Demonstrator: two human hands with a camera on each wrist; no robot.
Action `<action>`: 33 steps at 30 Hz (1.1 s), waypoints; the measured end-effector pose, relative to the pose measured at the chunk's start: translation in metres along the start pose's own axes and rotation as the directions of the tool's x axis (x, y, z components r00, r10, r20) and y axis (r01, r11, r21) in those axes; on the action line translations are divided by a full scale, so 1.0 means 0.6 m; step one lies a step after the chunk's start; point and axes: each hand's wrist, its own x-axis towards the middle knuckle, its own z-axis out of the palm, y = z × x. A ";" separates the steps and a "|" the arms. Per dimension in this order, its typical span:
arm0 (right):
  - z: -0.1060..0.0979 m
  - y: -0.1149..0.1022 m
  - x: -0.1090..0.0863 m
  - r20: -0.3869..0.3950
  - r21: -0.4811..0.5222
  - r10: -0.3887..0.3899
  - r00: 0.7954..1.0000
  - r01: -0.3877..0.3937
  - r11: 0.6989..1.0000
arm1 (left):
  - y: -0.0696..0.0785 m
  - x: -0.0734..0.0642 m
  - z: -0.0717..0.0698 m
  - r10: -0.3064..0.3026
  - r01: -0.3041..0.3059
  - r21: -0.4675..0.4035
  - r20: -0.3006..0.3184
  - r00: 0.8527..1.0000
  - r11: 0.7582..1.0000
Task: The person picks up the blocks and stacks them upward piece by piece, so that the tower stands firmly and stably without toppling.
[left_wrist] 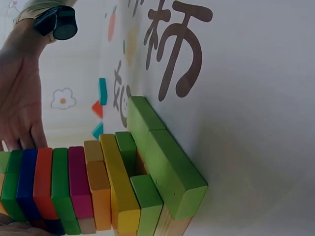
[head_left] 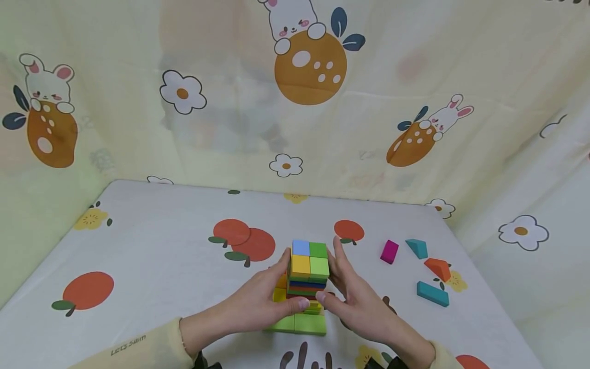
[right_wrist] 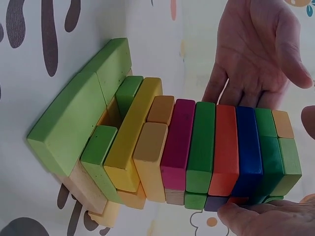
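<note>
A tower of stacked wooden blocks [head_left: 311, 266] stands in front of me, its layers green, blue, red, magenta, orange and yellow in the right wrist view. Long light-green blocks [head_left: 310, 324] lie at its foot. My left hand [head_left: 255, 301] is along the tower's left side, fingers fairly straight, thumb across the front. On the opposite side is my right hand [head_left: 361, 302], its fingers extended upward and its thumb at the front near the upper layers. Four small blocks, blue, yellow and two greens, form the top. The tower's far side is hidden.
Loose blocks lie on the table at the right: a magenta block [head_left: 389, 251], a teal triangle [head_left: 417, 248], an orange block [head_left: 438, 269] and a teal bar [head_left: 433, 293]. A patterned curtain [head_left: 221, 138] hangs behind the table.
</note>
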 end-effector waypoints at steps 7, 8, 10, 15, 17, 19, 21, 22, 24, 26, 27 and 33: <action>-0.008 0.001 -0.003 -0.025 -0.013 0.016 1.000 -0.016 1.000 | -0.011 0.003 -0.007 -0.034 0.036 0.085 -0.024 0.999 0.996; -0.010 0.002 -0.004 -0.033 -0.021 0.016 0.999 -0.016 1.000 | -0.017 0.005 -0.010 -0.042 0.044 0.118 -0.022 0.999 0.992; -0.016 0.007 -0.007 -0.049 -0.038 0.023 0.999 -0.025 0.999 | -0.030 0.009 -0.014 -0.050 0.050 0.181 -0.005 0.999 0.982; -0.028 0.031 -0.008 -0.099 -0.107 0.024 0.995 -0.035 0.994 | -0.066 0.023 -0.017 -0.036 0.019 0.285 0.055 0.998 0.958; -0.032 0.041 -0.008 -0.117 -0.127 0.025 0.993 -0.040 0.991 | -0.076 0.028 -0.015 -0.023 0.005 0.297 0.058 0.998 0.955; -0.038 0.051 -0.008 -0.131 -0.149 0.025 0.991 -0.045 0.988 | -0.083 0.033 -0.014 -0.017 -0.001 0.312 0.055 0.998 0.950; -0.044 0.058 -0.010 -0.141 -0.166 0.026 0.990 -0.050 0.985 | -0.087 0.036 -0.013 -0.022 0.005 0.319 0.049 0.999 0.948; -0.047 0.061 -0.010 -0.146 -0.177 0.029 0.989 -0.055 0.983 | -0.087 0.037 -0.013 -0.026 0.010 0.319 0.047 0.999 0.948; -0.052 0.067 -0.012 -0.149 -0.191 0.041 0.988 -0.070 0.979 | -0.088 0.040 -0.013 -0.039 0.021 0.329 0.049 0.998 0.944; -0.056 0.072 -0.013 -0.149 -0.197 0.064 0.987 -0.093 0.976 | -0.089 0.042 -0.012 -0.048 0.028 0.336 0.053 0.997 0.941; -0.058 0.075 -0.013 -0.146 -0.199 0.073 0.987 -0.102 0.975 | -0.089 0.043 -0.012 -0.051 0.029 0.336 0.055 0.997 0.941; -0.053 0.097 -0.009 -0.060 -0.222 0.116 0.991 -0.127 0.967 | -0.091 0.047 -0.010 -0.048 0.024 0.354 0.058 0.997 0.935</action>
